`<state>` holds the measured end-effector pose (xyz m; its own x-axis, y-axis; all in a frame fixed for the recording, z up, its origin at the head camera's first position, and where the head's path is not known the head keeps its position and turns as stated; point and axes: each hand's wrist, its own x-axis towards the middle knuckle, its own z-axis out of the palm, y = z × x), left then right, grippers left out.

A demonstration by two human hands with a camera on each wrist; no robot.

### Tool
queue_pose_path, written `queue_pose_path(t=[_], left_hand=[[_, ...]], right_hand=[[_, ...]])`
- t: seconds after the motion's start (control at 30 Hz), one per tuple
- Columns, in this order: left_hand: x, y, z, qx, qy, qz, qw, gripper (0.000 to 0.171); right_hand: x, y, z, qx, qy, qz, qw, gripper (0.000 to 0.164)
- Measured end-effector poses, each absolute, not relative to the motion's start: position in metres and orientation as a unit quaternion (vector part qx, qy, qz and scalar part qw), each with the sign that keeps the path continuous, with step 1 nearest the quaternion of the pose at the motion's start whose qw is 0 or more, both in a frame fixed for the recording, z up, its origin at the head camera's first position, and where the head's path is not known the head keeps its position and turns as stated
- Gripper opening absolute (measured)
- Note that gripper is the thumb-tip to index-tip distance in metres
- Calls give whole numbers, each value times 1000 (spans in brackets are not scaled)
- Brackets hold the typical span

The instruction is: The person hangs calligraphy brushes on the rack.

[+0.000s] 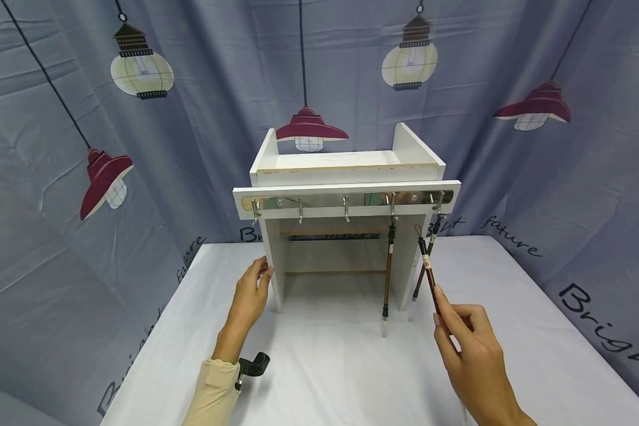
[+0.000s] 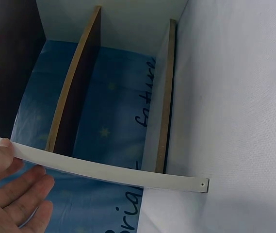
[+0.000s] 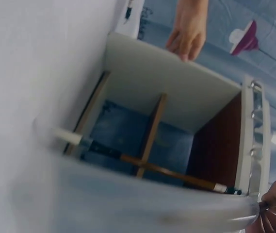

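On the table stands a white wooden rack [image 1: 346,174] with a row of metal hooks [image 1: 345,207] along its front rail. My left hand [image 1: 249,296] holds the front edge of the rack's left side panel [image 2: 104,171], thumb at the edge and fingers along the outer side. A brown-handled writing brush [image 1: 430,278] with a cord loop at its top is pinched in my right hand [image 1: 471,355], in front of the rack's right side. Another brush [image 1: 389,266] hangs from the fourth hook. One more brush [image 1: 419,278] hangs from the rightmost hook. The held brush's lower end is hidden.
Shelf boards [image 2: 74,82] cross the inside of the rack. A white cloth covers the table [image 1: 330,378]. Behind it hangs a blue-grey curtain [image 1: 218,118] printed with lamps and lettering. A black wrist device [image 1: 252,365] sticks out from my left wrist.
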<state>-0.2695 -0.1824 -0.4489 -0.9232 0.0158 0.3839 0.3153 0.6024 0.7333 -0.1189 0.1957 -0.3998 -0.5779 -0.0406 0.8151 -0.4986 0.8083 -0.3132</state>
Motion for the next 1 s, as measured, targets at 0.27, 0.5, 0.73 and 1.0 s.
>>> queue_pose_path(t=[0.27,0.5,0.73,1.0], left_hand=[[-269,-183,-450,-91,-879,-436,167,43],[-270,-183,-451,-91,-880,-432,174,42],[-270,-183,-451,-91,-880,-434,172,43],[-270,-184,-451,-95,-879,-433,176,43]], right_hand=[[-127,172,-395,223,-836,267,425,47],[-136,157,-390,265,-813,286,432,60],[-142,145,-386,280,-819,275,417,78],[-147,135,-383,269,-836,279,388,75]])
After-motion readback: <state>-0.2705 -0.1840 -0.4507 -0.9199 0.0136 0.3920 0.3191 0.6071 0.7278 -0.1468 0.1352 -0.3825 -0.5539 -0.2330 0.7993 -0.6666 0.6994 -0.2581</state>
